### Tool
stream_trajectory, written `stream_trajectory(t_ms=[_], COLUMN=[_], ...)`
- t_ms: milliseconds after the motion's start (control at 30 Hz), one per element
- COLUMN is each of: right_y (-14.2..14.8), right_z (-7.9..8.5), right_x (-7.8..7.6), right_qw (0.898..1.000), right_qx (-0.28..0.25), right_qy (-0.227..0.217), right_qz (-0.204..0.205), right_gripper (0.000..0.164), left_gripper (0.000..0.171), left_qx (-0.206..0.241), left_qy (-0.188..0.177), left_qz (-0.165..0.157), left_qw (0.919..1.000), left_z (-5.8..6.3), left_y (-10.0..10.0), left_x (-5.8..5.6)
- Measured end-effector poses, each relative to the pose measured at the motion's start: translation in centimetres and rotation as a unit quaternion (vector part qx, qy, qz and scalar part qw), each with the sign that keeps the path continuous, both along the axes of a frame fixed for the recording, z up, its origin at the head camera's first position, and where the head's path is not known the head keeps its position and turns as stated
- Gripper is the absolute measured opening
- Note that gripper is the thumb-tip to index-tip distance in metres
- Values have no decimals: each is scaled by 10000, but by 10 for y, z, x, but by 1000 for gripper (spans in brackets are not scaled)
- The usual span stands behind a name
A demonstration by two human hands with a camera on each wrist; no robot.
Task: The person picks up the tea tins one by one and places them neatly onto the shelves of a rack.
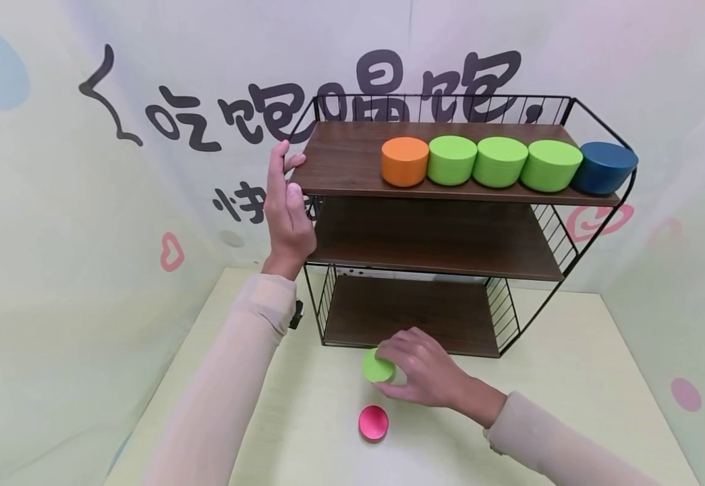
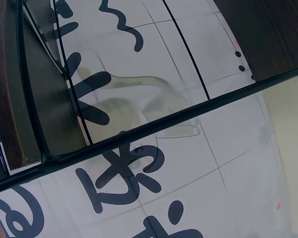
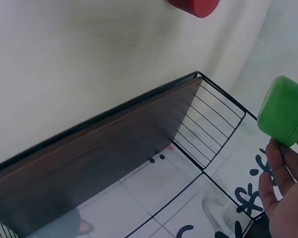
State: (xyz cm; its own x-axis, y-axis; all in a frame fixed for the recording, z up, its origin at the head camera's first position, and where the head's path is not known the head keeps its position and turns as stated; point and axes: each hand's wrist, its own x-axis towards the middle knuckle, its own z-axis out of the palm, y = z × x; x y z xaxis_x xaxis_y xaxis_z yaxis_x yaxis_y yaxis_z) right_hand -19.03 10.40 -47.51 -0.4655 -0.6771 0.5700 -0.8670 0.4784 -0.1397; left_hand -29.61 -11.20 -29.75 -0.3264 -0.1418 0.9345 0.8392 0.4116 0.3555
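Note:
My left hand [image 1: 288,209] grips the left side of the black wire-framed shelf rack [image 1: 425,268] at its top board, fingers by the side rail and thumb near the front corner. In the left wrist view only a sliver of that hand shows, at the lower left corner. In front of the bottom board, my right hand [image 1: 428,371] holds a round green tin [image 1: 378,366] between thumb and fingers. The right wrist view shows this green tin [image 3: 284,110] tilted in the fingers. Nearer to me, a round red tin [image 1: 373,424] rests on the table.
On the top board, an orange tin [image 1: 405,162], three green tins [image 1: 500,162] and a dark blue tin [image 1: 605,167] stand in a row toward the right. The pale table [image 1: 303,418] lies below. A printed cloth wall [image 1: 146,189] rises behind the rack.

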Motion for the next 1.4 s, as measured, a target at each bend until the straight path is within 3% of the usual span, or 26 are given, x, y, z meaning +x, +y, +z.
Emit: stream_trajectory(t_ms=[400,633,733,1200,1400], right_y=[-5,-7,-8,-9,-8], right_z=[35,57,66,109,123], right_x=[-7,-11,-12,-19,-18], right_qw=[9996,9990,9986,9929,9916], right_qx=[-1,103,192,226,288], right_qy=[216,357,395,989,1085], right_qz=[165,259,308,625,642], right_gripper=[32,31,31,34,35], left_gripper=[51,55,56,57,53], left_qx=[37,30,25,25,44], left_qy=[31,2,-5,-43,10], left_qz=[-16,165,140,85,71], left_qw=[10000,9999,9999,10000,10000], left_z=[-2,-19,-23,-23,-14], left_y=[-1,-10,-12,-12,-7], left_x=[-3,-29,-34,-35,-22])
